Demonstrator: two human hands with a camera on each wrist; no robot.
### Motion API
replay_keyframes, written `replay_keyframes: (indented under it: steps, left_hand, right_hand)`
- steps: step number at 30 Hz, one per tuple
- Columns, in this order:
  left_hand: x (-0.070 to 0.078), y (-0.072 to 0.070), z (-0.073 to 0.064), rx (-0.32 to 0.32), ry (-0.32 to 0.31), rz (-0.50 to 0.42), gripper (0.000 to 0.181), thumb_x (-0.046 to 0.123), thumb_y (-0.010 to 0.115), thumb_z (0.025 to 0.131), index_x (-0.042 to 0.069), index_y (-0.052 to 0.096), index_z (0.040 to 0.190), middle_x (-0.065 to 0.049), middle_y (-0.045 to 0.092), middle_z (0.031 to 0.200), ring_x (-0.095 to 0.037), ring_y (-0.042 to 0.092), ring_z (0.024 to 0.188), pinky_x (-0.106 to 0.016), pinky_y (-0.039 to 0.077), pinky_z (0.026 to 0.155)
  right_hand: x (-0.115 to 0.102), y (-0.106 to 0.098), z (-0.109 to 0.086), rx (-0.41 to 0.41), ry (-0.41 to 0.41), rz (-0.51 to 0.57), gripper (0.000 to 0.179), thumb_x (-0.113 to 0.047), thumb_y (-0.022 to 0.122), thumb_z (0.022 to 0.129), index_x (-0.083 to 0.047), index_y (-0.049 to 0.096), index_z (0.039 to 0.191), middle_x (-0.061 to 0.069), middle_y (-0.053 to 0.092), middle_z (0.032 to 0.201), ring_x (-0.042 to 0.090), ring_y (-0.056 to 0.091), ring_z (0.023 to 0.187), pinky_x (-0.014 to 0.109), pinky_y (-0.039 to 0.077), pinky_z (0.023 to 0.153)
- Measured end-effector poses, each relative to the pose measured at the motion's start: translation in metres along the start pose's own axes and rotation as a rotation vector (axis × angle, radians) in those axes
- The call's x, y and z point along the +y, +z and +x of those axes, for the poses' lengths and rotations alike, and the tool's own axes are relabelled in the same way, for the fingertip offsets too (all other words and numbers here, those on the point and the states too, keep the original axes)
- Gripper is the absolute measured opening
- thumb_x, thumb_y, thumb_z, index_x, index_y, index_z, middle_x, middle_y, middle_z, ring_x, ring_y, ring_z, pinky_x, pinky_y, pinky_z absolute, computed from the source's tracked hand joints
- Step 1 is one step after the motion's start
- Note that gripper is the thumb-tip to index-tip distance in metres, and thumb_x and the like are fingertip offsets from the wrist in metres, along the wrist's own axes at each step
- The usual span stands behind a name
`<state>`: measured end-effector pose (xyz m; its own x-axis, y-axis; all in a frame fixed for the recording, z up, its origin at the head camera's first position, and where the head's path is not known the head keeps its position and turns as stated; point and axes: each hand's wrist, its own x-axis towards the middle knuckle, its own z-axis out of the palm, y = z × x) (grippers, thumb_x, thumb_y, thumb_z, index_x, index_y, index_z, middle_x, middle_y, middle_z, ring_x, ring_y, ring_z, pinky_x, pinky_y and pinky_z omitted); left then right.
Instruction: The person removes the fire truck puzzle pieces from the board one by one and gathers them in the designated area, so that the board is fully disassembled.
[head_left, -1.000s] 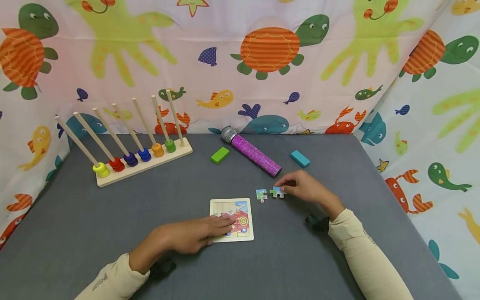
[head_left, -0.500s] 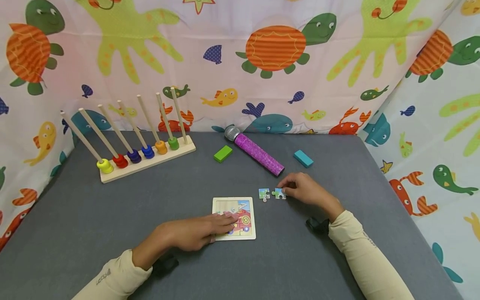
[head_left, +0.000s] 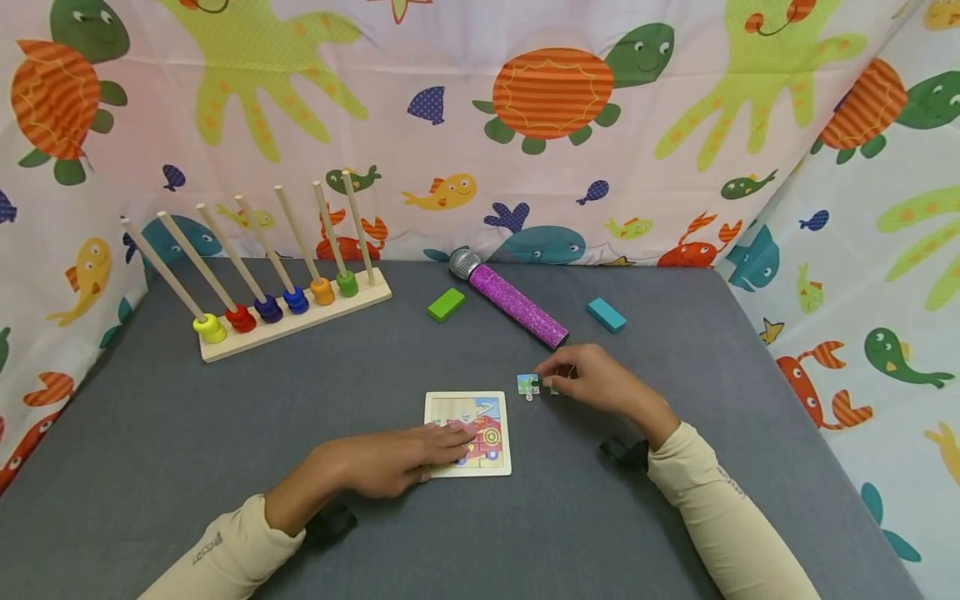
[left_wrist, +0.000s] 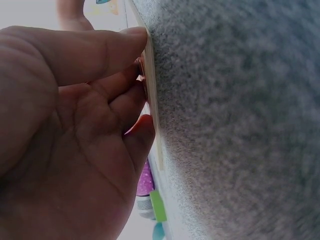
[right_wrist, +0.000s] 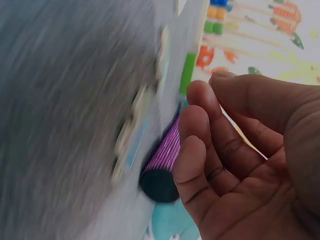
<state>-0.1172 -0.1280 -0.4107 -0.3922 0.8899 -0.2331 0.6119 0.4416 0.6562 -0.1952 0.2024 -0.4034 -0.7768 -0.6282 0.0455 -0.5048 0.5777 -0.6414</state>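
The left hand point(head_left: 382, 462) rested outstretched on the puzzle board point(head_left: 452, 409); at its two o'clock, the empty, loosely curved right hand point(head_left: 597, 382), seemingly mid-pickup, next needed to pinch a puzzle piece point(head_left: 527, 384).

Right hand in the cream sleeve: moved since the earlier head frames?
Yes. In the head view, the right hand has shifted left, toward the leftmost loose blue-green jigsaw piece.

- Puzzle board point(head_left: 506, 437): square, pale wooden frame, flat on the tabletop point(head_left: 495, 542), well in from its back edge; a red vehicle picture fills the right part, bare wood shows at upper left.
- Left puzzle piece point(head_left: 527, 384): green and blue, flat, just beyond the board's back right corner.
- Right puzzle piece point(head_left: 553, 388): flat beside it, apart, mostly hidden.
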Motion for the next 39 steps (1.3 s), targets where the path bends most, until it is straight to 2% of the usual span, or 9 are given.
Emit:
replay_keyframes:
  steps: [5, 12, 20, 25, 31, 39]
  left_hand:
    - [0.0, 0.0, 0.0, 0.004, -0.004, -0.001, 0.054, -0.005, 0.044, 0.099, 0.007, 0.034, 0.151, -0.002, 0.022, 0.16, -0.02, 0.016, 0.145, -0.039, 0.018, 0.115]
    - [-0.001, 0.0, 0.0, 0.019, 0.008, 0.013, 0.051, -0.002, 0.044, 0.1, 0.006, 0.035, 0.15, -0.004, 0.025, 0.159, -0.02, 0.018, 0.145, -0.039, 0.018, 0.115]
    - [-0.004, 0.001, 0.0, 0.022, 0.013, 0.005, 0.054, -0.004, 0.044, 0.099, 0.006, 0.034, 0.151, -0.005, 0.024, 0.159, -0.022, 0.017, 0.145, -0.04, 0.018, 0.115]
    - [-0.003, 0.0, -0.001, 0.026, 0.016, 0.002, 0.054, -0.005, 0.045, 0.098, 0.005, 0.034, 0.151, -0.005, 0.024, 0.159, -0.021, 0.017, 0.145, -0.04, 0.019, 0.115]
    - [-0.002, 0.001, -0.001, 0.012, 0.012, 0.001, 0.057, -0.006, 0.047, 0.097, 0.006, 0.034, 0.151, -0.005, 0.024, 0.159, -0.021, 0.016, 0.146, -0.039, 0.019, 0.115]
    - [-0.002, 0.002, 0.001, -0.001, 0.004, 0.003, 0.057, -0.004, 0.047, 0.098, 0.007, 0.033, 0.152, -0.003, 0.022, 0.159, -0.019, 0.015, 0.146, -0.038, 0.017, 0.116]
  right_hand:
    - [-0.012, 0.009, 0.009, -0.048, -0.044, 0.029, 0.017, -0.006, 0.066, 0.092, -0.005, 0.073, 0.107, -0.001, 0.071, 0.097, 0.01, 0.057, 0.079, 0.028, 0.049, 0.067]
    - [-0.019, 0.02, 0.019, -0.13, -0.065, 0.048, 0.019, -0.009, 0.065, 0.093, -0.007, 0.072, 0.111, -0.004, 0.07, 0.1, 0.009, 0.06, 0.088, 0.032, 0.052, 0.077]
    - [-0.036, 0.033, 0.03, -0.212, -0.124, 0.093, 0.021, -0.007, 0.063, 0.094, -0.005, 0.072, 0.113, -0.001, 0.07, 0.105, 0.008, 0.058, 0.086, 0.028, 0.051, 0.075]
    - [-0.039, 0.04, 0.035, -0.218, -0.152, 0.104, 0.02, -0.005, 0.065, 0.093, -0.006, 0.073, 0.111, 0.0, 0.07, 0.105, 0.008, 0.055, 0.082, 0.027, 0.049, 0.072]
    - [-0.041, 0.046, 0.036, -0.217, -0.141, 0.073, 0.02, -0.006, 0.067, 0.092, -0.008, 0.073, 0.11, -0.002, 0.07, 0.103, 0.009, 0.053, 0.076, 0.028, 0.045, 0.069]
    - [-0.04, 0.047, 0.037, -0.232, -0.129, 0.08, 0.02, -0.008, 0.066, 0.092, -0.008, 0.073, 0.111, -0.003, 0.07, 0.103, 0.009, 0.052, 0.079, 0.027, 0.046, 0.068]
